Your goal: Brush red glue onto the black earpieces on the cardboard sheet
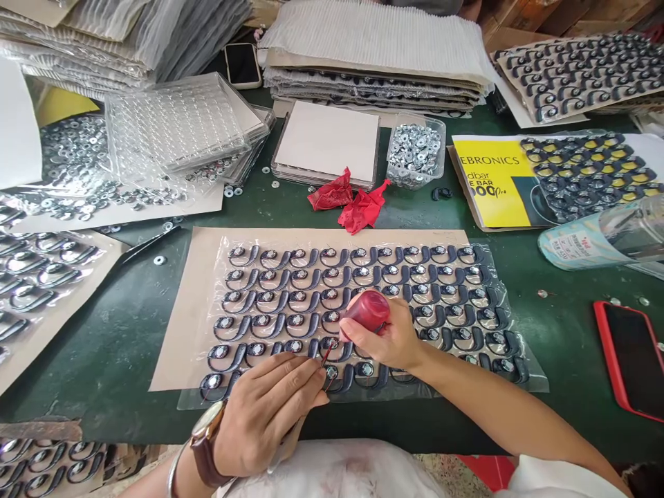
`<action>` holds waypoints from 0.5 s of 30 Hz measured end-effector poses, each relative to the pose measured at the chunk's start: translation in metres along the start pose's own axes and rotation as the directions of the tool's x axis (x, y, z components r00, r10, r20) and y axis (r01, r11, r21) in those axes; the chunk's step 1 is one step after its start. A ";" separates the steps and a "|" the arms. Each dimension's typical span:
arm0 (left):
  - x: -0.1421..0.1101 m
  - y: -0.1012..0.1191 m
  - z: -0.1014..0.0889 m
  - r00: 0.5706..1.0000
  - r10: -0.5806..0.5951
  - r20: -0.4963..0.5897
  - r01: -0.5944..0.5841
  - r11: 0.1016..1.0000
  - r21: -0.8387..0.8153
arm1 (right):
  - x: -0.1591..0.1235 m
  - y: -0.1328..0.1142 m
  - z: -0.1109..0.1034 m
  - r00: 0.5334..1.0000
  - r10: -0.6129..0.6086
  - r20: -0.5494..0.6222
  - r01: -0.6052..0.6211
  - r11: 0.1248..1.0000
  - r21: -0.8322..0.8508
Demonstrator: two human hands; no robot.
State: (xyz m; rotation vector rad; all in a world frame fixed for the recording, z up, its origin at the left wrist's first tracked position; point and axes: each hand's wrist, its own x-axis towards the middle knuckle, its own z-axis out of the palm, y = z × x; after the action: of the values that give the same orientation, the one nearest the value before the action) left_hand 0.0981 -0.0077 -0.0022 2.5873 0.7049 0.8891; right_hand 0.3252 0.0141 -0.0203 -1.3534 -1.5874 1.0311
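Observation:
A brown backing sheet (181, 311) lies in front of me, with a clear plastic sheet over it. On that sit rows of dark curved ear-hook pieces (297, 324), each with a round silver-centred disc. My right hand (389, 332) is wrapped round a red squeeze bottle (367, 311), tilted over the middle of the rows; its tip is hidden. My left hand (277, 398) rests over the lower rows with its fingers pressed together. From its fingertips a thin red pointed tool (326, 354) reaches to a disc; its exact kind is unclear.
Beyond the sheet lie crumpled red scraps (363, 207) and a clear tub of metal washers (416, 149). More washers (77, 159) are heaped at left beside clear trays (176, 124). At right are a bottle (586, 242) and a red-cased phone (630, 360). Stacked sheets (373, 55) stand behind.

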 end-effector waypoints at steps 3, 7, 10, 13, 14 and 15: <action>0.001 0.000 0.000 1.000 -0.009 -0.003 0.009 1.000 -0.015 | -0.001 0.001 0.000 1.000 0.014 -0.002 -0.014 1.000 0.020; 0.002 -0.001 -0.002 1.000 -0.023 -0.011 0.022 0.999 -0.040 | -0.002 0.003 0.001 1.000 0.002 -0.006 -0.002 1.000 0.021; 0.001 -0.004 -0.003 0.999 -0.043 -0.017 0.042 0.997 -0.058 | -0.001 0.002 0.002 1.000 -0.014 -0.004 0.014 1.000 0.014; -0.001 -0.006 -0.003 0.997 -0.076 -0.009 0.075 0.992 -0.101 | -0.001 0.001 0.002 0.999 -0.035 0.021 0.035 0.999 0.016; -0.002 -0.007 -0.003 0.996 -0.091 -0.004 0.090 0.989 -0.118 | -0.001 0.000 0.002 0.999 -0.042 0.027 0.041 0.999 0.022; -0.002 -0.008 -0.003 0.994 -0.106 -0.002 0.105 0.985 -0.136 | -0.001 0.000 0.003 0.998 -0.046 0.031 0.045 0.999 0.028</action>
State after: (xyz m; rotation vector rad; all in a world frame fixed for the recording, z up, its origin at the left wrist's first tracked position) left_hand 0.0922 -0.0017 -0.0050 2.4047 0.7491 0.8849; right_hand 0.3231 0.0128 -0.0215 -1.2825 -1.6146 1.0476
